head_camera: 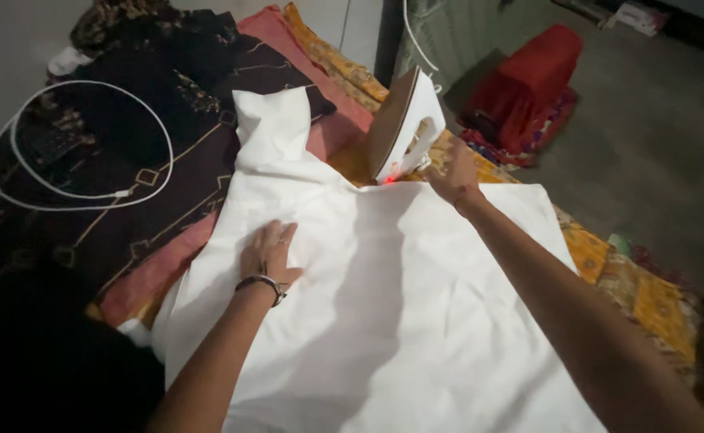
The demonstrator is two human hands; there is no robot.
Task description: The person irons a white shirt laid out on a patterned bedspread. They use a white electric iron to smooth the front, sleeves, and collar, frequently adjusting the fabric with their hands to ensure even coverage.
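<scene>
- A large white cotton cloth (pixel 384 321) lies spread flat across the work surface, filling the near and middle part of the view, with one folded corner reaching up toward the far left.
- The left hand (pixel 268 252) rests palm-down on the white cloth near its left side, fingers spread and flat, gripping nothing; a dark metal bangle (pixel 262 283) sits on the wrist.
- The right hand (pixel 452 172) reaches to the cloth's far edge, just beside the iron; whether its fingers are closed on anything cannot be told from here.
- A white electric iron with a tan soleplate (pixel 404 124) stands upright on its heel at the far edge of the cloth, a small red light glowing at its base.
- An orange-yellow patterned fabric (pixel 649 297) covers the surface under the cloth and shows along the right.
- To the left lie a pink cloth (pixel 151 277) and a black garment with gold line pattern (pixel 127 184), with a looped white cord (pixel 87 192) resting on it.
- Farther right, on the grey floor, sits a red fabric bundle (pixel 532 76).
</scene>
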